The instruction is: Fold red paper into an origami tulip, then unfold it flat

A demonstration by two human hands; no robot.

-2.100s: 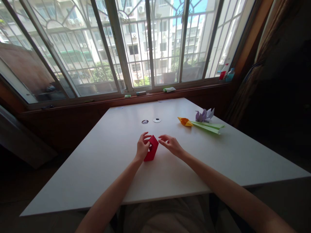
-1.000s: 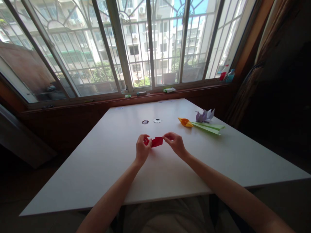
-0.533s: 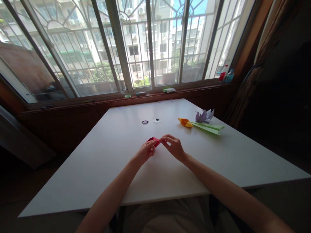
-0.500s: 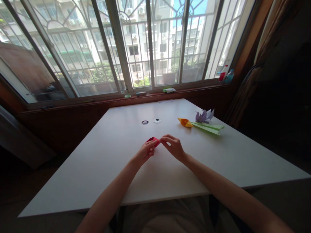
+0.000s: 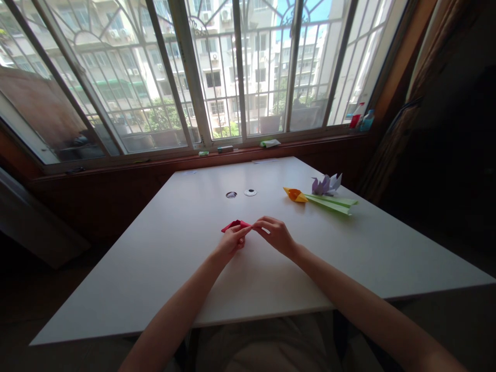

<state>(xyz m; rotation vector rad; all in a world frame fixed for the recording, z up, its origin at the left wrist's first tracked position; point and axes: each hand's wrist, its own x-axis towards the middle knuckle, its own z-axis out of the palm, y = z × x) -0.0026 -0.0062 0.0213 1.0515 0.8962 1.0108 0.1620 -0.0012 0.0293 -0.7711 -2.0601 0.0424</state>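
A small red folded-paper boat [image 5: 234, 225], pointed at its ends with an opening on top, is held low over the white table [image 5: 163, 268]. My left hand [image 5: 231, 241] grips it from the near side, index finger stretched along it toward the right. At the boat's right tip, my right hand [image 5: 273, 231] pinches the paper between thumb and fingertips. The underside of the boat is hidden behind my left fingers.
To the right lie a yellow-orange paper boat [image 5: 295, 195], a pale green paper plane [image 5: 332, 203] and purple and white paper cranes [image 5: 327, 184]. Two round cable holes, one with a white cover [image 5: 250, 192], sit mid-table. Small packets and bottles line the windowsill [image 5: 174, 156].
The red paper boat has turned and shows more of its left side, with a pointed left end now visible. Both hands have shifted slightly left.
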